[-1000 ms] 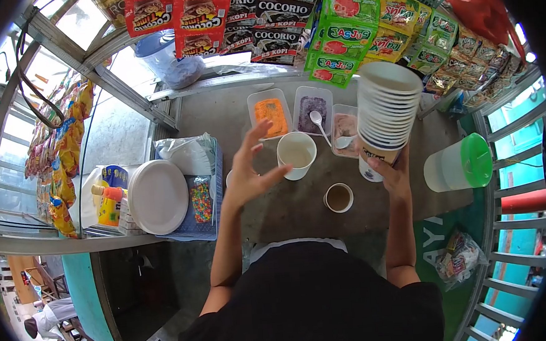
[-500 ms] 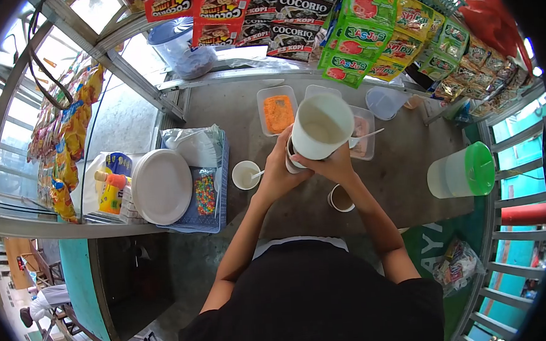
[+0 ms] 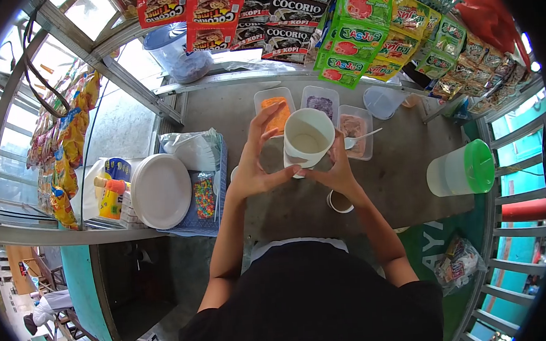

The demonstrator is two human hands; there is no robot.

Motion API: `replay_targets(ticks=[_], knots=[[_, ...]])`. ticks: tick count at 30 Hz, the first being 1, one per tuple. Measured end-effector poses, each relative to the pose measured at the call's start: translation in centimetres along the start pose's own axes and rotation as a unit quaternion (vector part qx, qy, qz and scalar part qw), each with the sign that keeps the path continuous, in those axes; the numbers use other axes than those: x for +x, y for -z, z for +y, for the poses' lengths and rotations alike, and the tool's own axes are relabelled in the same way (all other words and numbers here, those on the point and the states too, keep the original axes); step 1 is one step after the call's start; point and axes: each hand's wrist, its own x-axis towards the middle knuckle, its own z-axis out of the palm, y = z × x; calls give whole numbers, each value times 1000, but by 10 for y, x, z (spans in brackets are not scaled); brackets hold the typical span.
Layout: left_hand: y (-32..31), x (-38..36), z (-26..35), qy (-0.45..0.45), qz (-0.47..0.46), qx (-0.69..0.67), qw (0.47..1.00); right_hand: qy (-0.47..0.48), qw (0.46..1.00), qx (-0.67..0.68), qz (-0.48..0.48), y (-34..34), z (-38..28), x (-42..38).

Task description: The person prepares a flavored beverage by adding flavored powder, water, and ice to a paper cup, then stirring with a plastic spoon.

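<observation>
A tall white paper cup (image 3: 309, 136) is in front of me, with its mouth facing up toward the camera. Another pale rim shows just below its lower side. My left hand (image 3: 255, 166) is spread wide on the cup's left, its thumb reaching to the cup's lower side and a gap inside the palm. On the right, my right hand (image 3: 337, 174) curves round the cup, fingers at its side and thumb near the other thumb. Closer to me stands a small cup (image 3: 340, 201) with brownish contents. A white cup at the left is mostly hidden behind my left hand.
Behind the cup sit tubs of orange (image 3: 274, 115), purple (image 3: 320, 105) and pinkish-brown powder (image 3: 355, 128), the last with a white spoon. A blue basket (image 3: 218, 221) stands left, a green-lidded container (image 3: 460, 170) right. Drink sachets (image 3: 358, 34) hang overhead.
My left hand has moved left and its fingers have spread from the cup. The tall cup has shifted slightly left and toward me, revealing the purple tub behind it.
</observation>
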Motion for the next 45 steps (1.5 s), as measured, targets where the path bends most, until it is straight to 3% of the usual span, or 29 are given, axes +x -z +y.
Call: replay_targets(ticks=[3,6,8,12,17,24,29,31,32,34,36,38,40,41,43,45], knots=[[-10,7,5,8,-41,76,996,-12,1000,5,-4,4,6,-1],[-21,10,-3,70,-64,112,989,30,999,-31,-27,3,7,2],[-24,9,-17,70,-38,124,989,31,994,-100,-31,1,0,3],[-23,6,-18,50,-7,141,989,-3,995,-83,-51,-7,-6,3],[-15,6,-19,24,60,70,995,-76,994,-68,-43,-18,18,-4],[11,7,-8,24,121,-43,991,-104,991,-69,-52,-24,49,-9],[24,4,-2,-14,149,0,989,-158,978,-76,-115,-18,29,-1],[35,-2,-11,-53,239,-91,965,-133,978,-97,-126,-11,17,7],[40,-2,-13,-51,242,-90,965,-109,978,-117,-132,-7,12,11],[54,0,-14,-83,418,-258,867,-89,977,-122,-150,3,-1,18],[75,-3,1,-81,369,-347,858,-129,953,-197,-193,15,-21,27],[80,-1,12,-65,418,-346,837,-101,946,-222,-214,26,-11,36],[86,-9,15,-35,442,-348,826,-188,891,-278,-307,32,-23,49],[85,-12,14,-23,456,-347,819,-188,890,-278,-308,29,-28,55],[80,-18,13,-16,457,-367,810,-201,804,-419,-371,14,-34,70],[79,-25,10,-8,459,-387,800,-178,792,-440,-385,-2,-15,77]])
